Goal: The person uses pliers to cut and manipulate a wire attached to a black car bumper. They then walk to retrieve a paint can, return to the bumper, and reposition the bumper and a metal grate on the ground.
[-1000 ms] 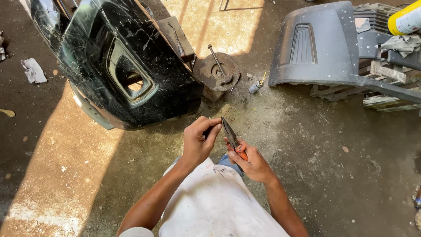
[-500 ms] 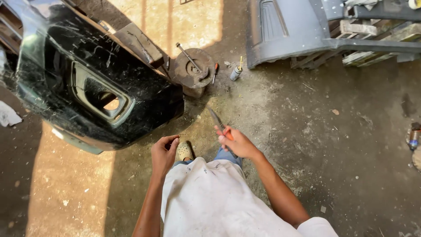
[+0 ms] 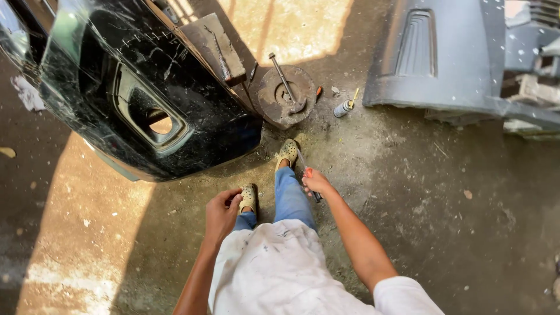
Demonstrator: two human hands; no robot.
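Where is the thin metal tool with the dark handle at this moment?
In the head view, the thin tool is in the right hand, just right of centre, beside the person's blue trouser leg and below the round rusty disc on the floor.

My right hand (image 3: 315,182) is covering the middle of the thin tool (image 3: 307,173), so I can't tell its kind. The black bumper (image 3: 146,87) is running off the top and left edges. The grey bumper (image 3: 443,58) is getting cut off at the right.
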